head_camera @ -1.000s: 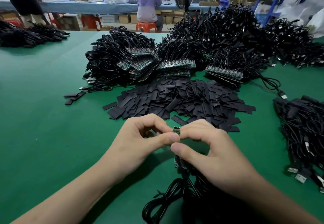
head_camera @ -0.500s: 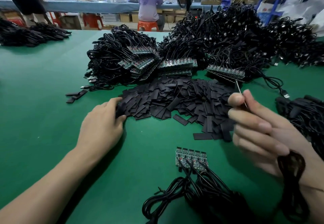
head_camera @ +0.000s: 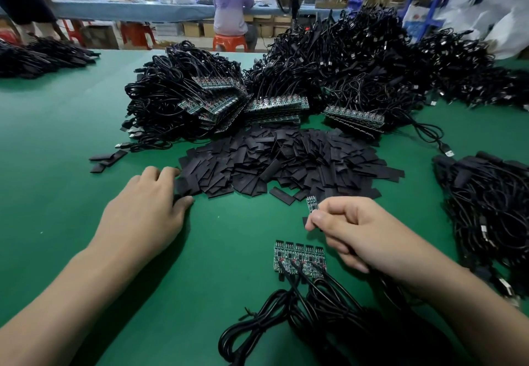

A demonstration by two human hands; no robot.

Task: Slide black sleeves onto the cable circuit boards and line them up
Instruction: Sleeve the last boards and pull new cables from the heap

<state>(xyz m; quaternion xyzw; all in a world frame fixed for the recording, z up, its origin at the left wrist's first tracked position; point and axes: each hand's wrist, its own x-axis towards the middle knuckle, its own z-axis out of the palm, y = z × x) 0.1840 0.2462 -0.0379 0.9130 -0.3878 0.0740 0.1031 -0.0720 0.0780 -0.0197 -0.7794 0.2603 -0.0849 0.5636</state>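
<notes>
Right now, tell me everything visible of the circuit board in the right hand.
The circuit board is a narrow green strip studded with tiny dark components, bare of any sleeve. The right hand pinches its lower end, so it stands nearly upright above the table, just short of the sleeve pile. Its cable is hidden.

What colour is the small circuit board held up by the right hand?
The circuit board in the right hand is green with dark parts; head view.

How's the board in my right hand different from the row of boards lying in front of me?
The held board is single, raised and pinched by the right hand; the row of boards is five, lying flat side by side on the green table. All are green, unsleeved.
</notes>
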